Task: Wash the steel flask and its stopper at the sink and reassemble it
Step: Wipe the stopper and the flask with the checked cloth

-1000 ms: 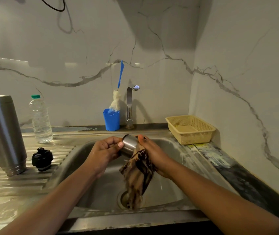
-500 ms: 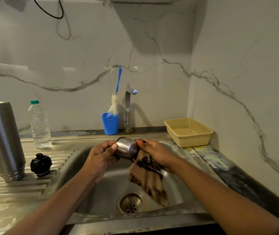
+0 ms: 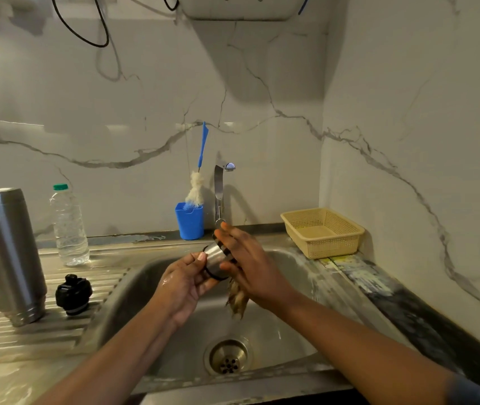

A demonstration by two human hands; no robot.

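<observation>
Over the sink (image 3: 133,287), your left hand (image 3: 183,287) curls round the small steel cup (image 3: 215,258). Your right hand (image 3: 250,267), fingers nearly straight, presses a cloth (image 3: 237,299) on it. The cup is probably light, stiff and slippery, so grip its wall. At nine o'clock, on the drainboard, the black stopper (image 3: 73,293) stands just beside the steel flask (image 3: 5,252). The tap (image 3: 219,188) at twelve o'clock is near, so lift carefully.

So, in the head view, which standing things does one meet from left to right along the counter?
First the steel flask → water bottle → blue cup → tap → yellow basket.
</observation>
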